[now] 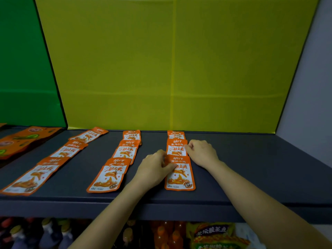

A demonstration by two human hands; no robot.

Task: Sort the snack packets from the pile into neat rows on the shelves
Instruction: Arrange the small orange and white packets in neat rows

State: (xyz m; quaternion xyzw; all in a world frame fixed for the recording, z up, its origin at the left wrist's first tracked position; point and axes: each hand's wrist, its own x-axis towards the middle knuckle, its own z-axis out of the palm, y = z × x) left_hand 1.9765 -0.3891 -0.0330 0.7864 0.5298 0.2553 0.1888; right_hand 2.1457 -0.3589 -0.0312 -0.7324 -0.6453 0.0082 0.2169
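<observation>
Bottles [45,232] and a yellow bag [213,234] below the front edge. Dark shelf [251,168]: orange snack packets, three rows of three running front to back: left row [61,151], centre row [125,151], right row. My left hand [154,168] pinches the left edge of the front packet [179,175] in the right row. My right hand [201,152], fingers curled, touches the right edge of the middle packet [177,148]; I cannot tell whether it grips.

Glossy plastic-foil snack packets [179,174] (slightly crinkled) on a matt, smooth shelf [251,168].
</observation>
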